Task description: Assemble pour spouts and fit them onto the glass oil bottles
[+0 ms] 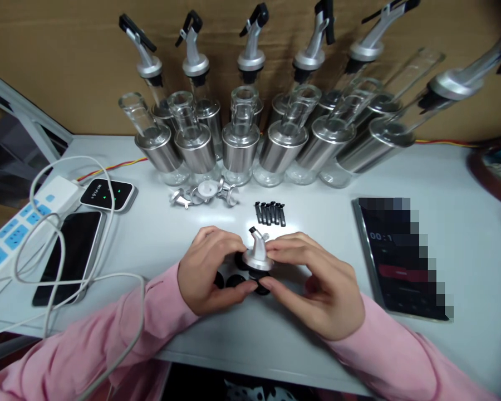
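Observation:
Between my two hands, upright above the table's front part, is a silver pourer spout [259, 255] with a black tip and a black stopper under its collar. The fingers and thumb of my left hand [215, 270] close on its left side. My right hand [317, 278] pinches it from the right, thumb low by the stopper and fingertips at the collar. Several black round stoppers [235, 280] lie under and beside my left hand, partly hidden by it. Just beyond my hands is a row of small black levers [269, 213], with loose silver spouts [207, 191] to their left.
Behind stand two rows of glass bottles with steel sleeves [241, 146]; several carry finished-looking pourers [251, 58]. On the left are a power strip [12, 236], a Wi-Fi device [108, 194], a phone [73, 256] and a looped white cable [143, 301]. Another phone [396, 262] lies right.

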`<state>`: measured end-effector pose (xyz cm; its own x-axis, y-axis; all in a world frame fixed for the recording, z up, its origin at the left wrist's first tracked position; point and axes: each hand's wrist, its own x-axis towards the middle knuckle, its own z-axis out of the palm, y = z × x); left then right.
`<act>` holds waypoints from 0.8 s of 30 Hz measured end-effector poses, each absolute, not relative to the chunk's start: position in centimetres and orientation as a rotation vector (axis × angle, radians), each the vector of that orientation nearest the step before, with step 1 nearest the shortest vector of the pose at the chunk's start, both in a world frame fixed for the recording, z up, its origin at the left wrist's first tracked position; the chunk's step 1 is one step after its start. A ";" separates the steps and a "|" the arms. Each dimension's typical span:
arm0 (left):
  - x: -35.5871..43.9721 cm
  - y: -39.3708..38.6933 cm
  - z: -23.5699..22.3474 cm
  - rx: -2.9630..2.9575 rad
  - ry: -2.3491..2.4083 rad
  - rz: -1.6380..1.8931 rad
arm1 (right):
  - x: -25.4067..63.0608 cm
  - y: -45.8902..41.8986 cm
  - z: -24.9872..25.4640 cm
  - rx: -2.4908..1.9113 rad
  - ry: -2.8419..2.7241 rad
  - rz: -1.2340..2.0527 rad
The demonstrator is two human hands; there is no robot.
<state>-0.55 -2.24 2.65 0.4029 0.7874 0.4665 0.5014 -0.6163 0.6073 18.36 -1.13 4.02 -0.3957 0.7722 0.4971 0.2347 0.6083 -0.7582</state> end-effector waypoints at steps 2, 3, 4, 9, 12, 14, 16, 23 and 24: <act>-0.5 -2.2 2.6 2.299 1.059 1.105 | 18.3 -1.2 3.9 -0.789 -1.928 0.753; -0.5 -2.2 2.6 2.315 1.033 1.115 | 18.3 -1.2 3.8 -0.782 -1.939 0.750; -0.5 -2.2 2.6 2.336 1.011 1.114 | 18.3 -1.2 3.8 -0.779 -1.955 0.738; -0.8 -2.1 2.8 2.378 1.054 1.068 | 18.6 -1.0 3.7 -0.980 -2.099 0.436; -1.0 -2.1 2.9 2.359 1.121 1.026 | 19.1 -0.4 3.2 -1.203 -2.109 0.187; -0.9 -2.1 3.0 2.353 1.145 0.991 | 19.6 0.1 2.6 -1.333 -2.107 0.067; -0.9 -2.2 2.9 2.349 1.153 0.975 | 20.1 0.5 2.0 -1.432 -2.148 -0.036; -1.0 -2.2 2.6 2.434 1.121 0.945 | 21.2 1.2 1.1 -1.596 -2.268 -0.220; -1.0 -2.2 2.6 2.440 1.119 0.939 | 21.2 1.2 1.1 -1.591 -2.272 -0.224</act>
